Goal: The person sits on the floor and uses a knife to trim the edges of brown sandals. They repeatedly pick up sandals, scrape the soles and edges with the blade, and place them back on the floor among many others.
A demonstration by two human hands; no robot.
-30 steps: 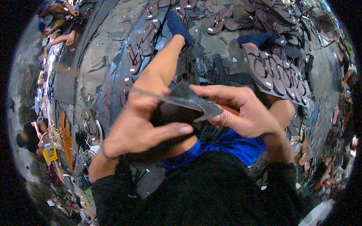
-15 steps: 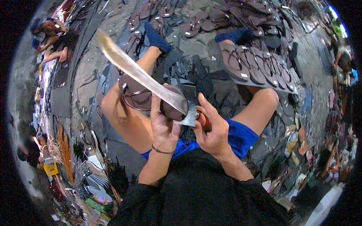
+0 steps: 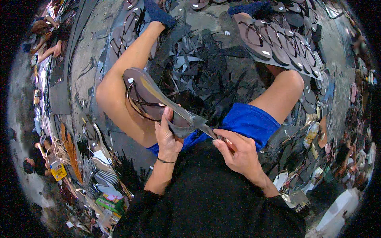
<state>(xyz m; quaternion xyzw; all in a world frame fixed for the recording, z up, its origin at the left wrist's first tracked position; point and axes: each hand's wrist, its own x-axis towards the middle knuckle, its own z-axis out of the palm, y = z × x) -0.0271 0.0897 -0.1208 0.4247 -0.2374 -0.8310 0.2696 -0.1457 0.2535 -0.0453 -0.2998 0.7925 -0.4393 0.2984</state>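
Observation:
My left hand grips a brown flip-flop by its heel end, thumb on top. Its toe points up and away to the left, and dark shiny straps cross the sole. In my right hand is a knife, its handle mostly hidden by my fingers. The long curved blade lies along the right edge of the flip-flop, seen nearly edge-on. Around the heel, a thin grey margin of sheet sticks out by the blade.
Dark cut scraps litter the floor between my bare legs. Several finished-looking brown flip-flops lie in a row at the far right. Brushes and packets, one yellow, crowd the left. Another person sits at the far left.
The knife has turned from lying flat across the heel to edge-on along the sole's side. My right hand has moved right and slightly down. The flip-flop's toe has tilted up.

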